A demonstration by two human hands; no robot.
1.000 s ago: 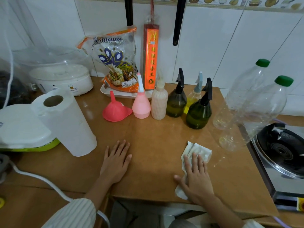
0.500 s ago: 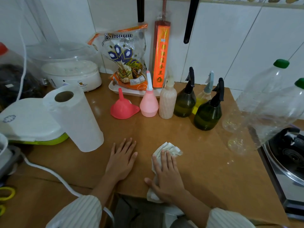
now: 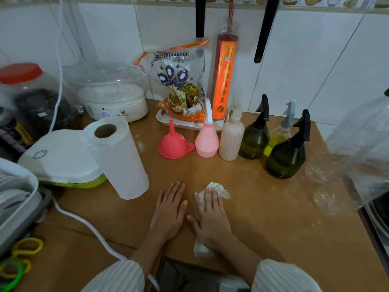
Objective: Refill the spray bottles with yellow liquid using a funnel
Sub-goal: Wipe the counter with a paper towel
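Bare counter (image 3: 263, 207) before bottles (image 3: 286, 157), paper roll (image 3: 122, 161) blocking left

— Where are the hands?
— Both lie palm down, side by side, forearms reaching forward in striped sleeves. The left hand (image 3: 169, 211) is flat, its fingers straight and slightly spread.
— And the right?
— The right hand (image 3: 210, 218) is flat too, fingers straight, thumb out toward the left one.

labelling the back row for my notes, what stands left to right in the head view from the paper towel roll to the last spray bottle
paper towel roll → pink funnel → pink bottle → ribbed white bottle → dark green spray bottle → clear spray bottle with yellow liquid → nearer dark green spray bottle
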